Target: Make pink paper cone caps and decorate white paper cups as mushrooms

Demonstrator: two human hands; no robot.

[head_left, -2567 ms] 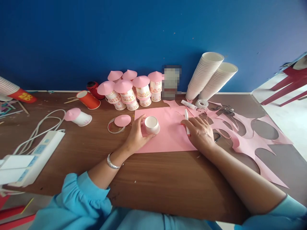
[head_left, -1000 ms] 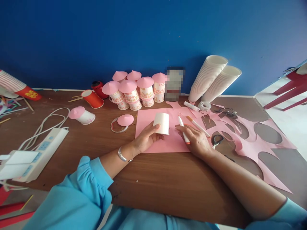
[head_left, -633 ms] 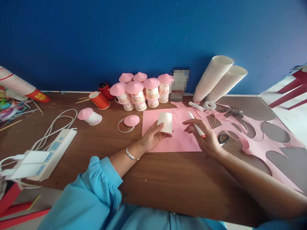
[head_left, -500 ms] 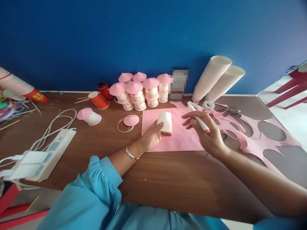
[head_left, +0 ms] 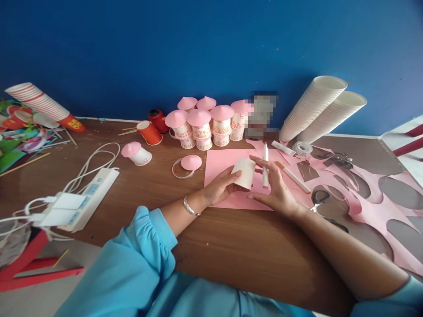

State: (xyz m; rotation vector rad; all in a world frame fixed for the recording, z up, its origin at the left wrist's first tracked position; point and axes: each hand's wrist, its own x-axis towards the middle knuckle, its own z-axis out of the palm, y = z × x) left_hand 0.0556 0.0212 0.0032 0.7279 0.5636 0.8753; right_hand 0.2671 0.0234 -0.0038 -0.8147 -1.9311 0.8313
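My left hand point(head_left: 223, 187) is closed around a plain white paper cup point(head_left: 243, 173), tilted over the pink paper sheet point(head_left: 216, 159). Just right of the cup is my right hand point(head_left: 276, 187), its thumb spread away from the fingers. A white marker with an orange end point(head_left: 265, 174) stands nearly upright among those fingers and appears gripped between them. The fingertips come close to the cup's right side; whether they touch it I cannot tell. A second marker point(head_left: 297, 179) lies on the paper beyond my right hand.
Decorated cups with pink cone tops point(head_left: 200, 125) stand by the wall. Tall stacks of white cups point(head_left: 313, 108) lean at the right. Scissors point(head_left: 319, 198) and cut pink scraps point(head_left: 373, 193) lie near my right forearm. A power strip point(head_left: 95, 193) and cables are at the left.
My right hand has moved in beside the cup, and its thumb has opened out. The marker has turned more upright. The view has shifted a little, moving most things rightward.
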